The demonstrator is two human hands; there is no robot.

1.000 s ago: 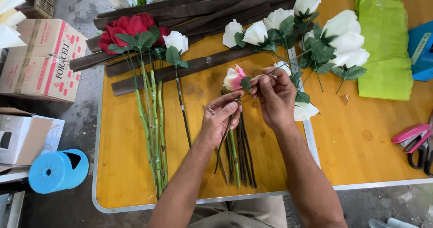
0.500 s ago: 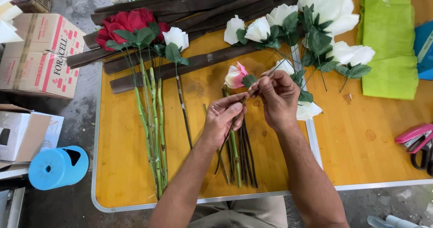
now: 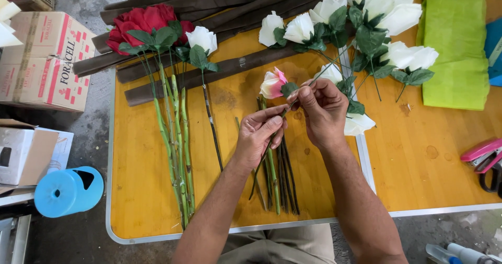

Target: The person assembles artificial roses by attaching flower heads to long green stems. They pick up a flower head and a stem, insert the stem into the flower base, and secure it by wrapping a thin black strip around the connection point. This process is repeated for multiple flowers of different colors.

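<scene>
Pink-and-white artificial rose [image 3: 273,82] on a thin dark stem, held above the orange desk [image 3: 130,154]: left hand [image 3: 259,134] pinches the stem, right hand [image 3: 322,111] grips near the bloom. A loose pinch could drop it. Far left: red-printed cardboard carton [image 3: 44,57], white box [image 3: 23,154], blue roll [image 3: 68,191].

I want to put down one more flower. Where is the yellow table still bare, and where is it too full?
Bare wood lies between the green tissue paper, the pink stapler and the right hand. A narrower strip runs along the table's left edge, beside the red roses. The far side is crowded with white roses and dark strips.
</scene>
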